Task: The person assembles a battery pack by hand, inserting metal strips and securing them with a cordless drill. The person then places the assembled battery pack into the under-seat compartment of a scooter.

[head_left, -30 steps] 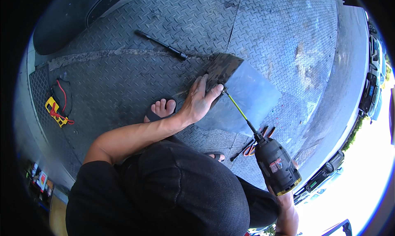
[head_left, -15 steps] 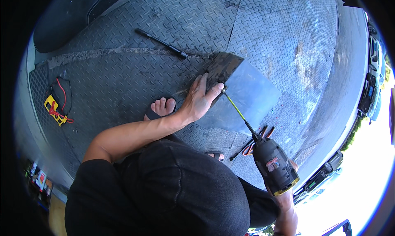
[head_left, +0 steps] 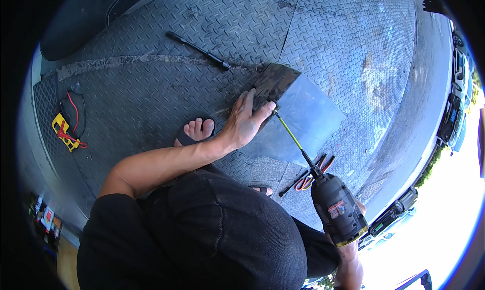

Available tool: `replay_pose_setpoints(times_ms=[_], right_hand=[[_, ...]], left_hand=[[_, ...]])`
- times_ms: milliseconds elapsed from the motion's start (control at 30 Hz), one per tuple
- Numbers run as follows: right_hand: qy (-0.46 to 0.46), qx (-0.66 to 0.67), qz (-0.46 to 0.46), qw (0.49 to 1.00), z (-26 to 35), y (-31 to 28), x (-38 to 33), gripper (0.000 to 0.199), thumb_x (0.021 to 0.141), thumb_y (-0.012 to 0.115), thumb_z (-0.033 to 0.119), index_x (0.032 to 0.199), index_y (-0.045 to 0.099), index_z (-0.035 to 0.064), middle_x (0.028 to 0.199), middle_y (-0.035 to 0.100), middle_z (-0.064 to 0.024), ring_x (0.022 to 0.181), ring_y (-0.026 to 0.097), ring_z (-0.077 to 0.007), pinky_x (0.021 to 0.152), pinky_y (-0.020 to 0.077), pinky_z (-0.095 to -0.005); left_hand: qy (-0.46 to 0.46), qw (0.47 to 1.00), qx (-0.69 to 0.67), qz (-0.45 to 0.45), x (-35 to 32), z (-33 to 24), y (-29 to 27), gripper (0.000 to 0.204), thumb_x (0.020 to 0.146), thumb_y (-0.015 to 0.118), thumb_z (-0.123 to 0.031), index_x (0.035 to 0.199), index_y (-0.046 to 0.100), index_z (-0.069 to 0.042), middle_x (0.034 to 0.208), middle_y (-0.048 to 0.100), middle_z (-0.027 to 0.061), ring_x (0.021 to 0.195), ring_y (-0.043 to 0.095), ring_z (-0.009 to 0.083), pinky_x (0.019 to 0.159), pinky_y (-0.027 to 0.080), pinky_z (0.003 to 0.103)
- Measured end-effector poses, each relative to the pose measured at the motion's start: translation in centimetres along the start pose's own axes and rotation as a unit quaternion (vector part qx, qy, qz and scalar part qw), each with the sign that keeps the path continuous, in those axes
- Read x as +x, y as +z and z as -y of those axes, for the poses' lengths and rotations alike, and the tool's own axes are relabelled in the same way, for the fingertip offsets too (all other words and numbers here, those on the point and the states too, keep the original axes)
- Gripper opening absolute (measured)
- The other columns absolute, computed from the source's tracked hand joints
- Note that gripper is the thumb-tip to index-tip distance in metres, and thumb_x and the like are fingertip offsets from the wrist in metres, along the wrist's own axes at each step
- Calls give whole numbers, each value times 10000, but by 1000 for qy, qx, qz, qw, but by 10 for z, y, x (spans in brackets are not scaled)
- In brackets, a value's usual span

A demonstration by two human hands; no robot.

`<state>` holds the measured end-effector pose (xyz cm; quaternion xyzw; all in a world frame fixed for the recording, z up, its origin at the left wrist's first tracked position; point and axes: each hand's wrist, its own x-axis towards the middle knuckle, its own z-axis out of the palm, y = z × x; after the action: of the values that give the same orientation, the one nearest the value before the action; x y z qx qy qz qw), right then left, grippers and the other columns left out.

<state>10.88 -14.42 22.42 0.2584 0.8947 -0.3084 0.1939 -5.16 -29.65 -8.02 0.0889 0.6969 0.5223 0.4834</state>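
My right hand (head_left: 347, 248) is wrapped round a black cordless power driver (head_left: 334, 204), whose body hides most of the fingers. From the driver a long yellow-green bit (head_left: 289, 131) reaches to the near corner of a dark, scuffed box-shaped piece (head_left: 275, 82). My left hand (head_left: 242, 123) steadies that near end, its fingers along the left side and its thumb beside the bit's tip. What lies under the palm is hidden. The piece rests at the edge of a smooth grey sheet (head_left: 313, 115) on the floor.
A black bar-like tool (head_left: 198, 50) lies beyond my left hand. Orange-handled pliers (head_left: 326, 163) and cables (head_left: 304, 183) lie beside the driver. A yellow meter with red leads (head_left: 65, 133) is at far left. My sandalled foot (head_left: 198, 130) stands on the diamond-plate floor (head_left: 151, 95).
The view has shifted slightly. Both hands, the driver and the dark piece keep nearly the same places relative to one another.
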Motion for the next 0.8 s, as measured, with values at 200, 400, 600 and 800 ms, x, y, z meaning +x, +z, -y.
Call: replay_pose_setpoints(times_ms=[200,400,600,800], right_hand=[[32,-10,13,999,2,-2,0,428,813,891,98,1205,757,-15,1121,774,-159,965,789,-319,880,620,-403],[95,103,57,988,29,-38,35,499,744,894,128,1188,746,-47,994,739,-173,833,748,-333,777,573,-410],[37,-58,89,994,55,-73,80,387,716,918,138,1025,736,-9,788,684,-146,644,675,-329,637,497,-401],[136,21,137,981,51,-65,79,384,728,930,116,1027,722,-5,784,690,-137,640,673,-301,639,517,-383]], left_hand=[[15,1000,-7,8,2,2,0,876,1119,562,-606,1613,426,105,1600,487,318,1506,450,426,1281,322,474],[-1,999,-30,17,5,4,-3,1015,1088,599,-638,1623,350,188,1641,415,393,1555,399,501,1305,316,499],[1,1000,-9,20,3,-1,-7,1032,1083,587,-668,1632,347,173,1658,398,395,1571,381,509,1311,315,511],[-21,999,26,-2,-5,-7,-5,948,1113,569,-634,1634,372,133,1666,418,351,1571,403,465,1311,309,496]])
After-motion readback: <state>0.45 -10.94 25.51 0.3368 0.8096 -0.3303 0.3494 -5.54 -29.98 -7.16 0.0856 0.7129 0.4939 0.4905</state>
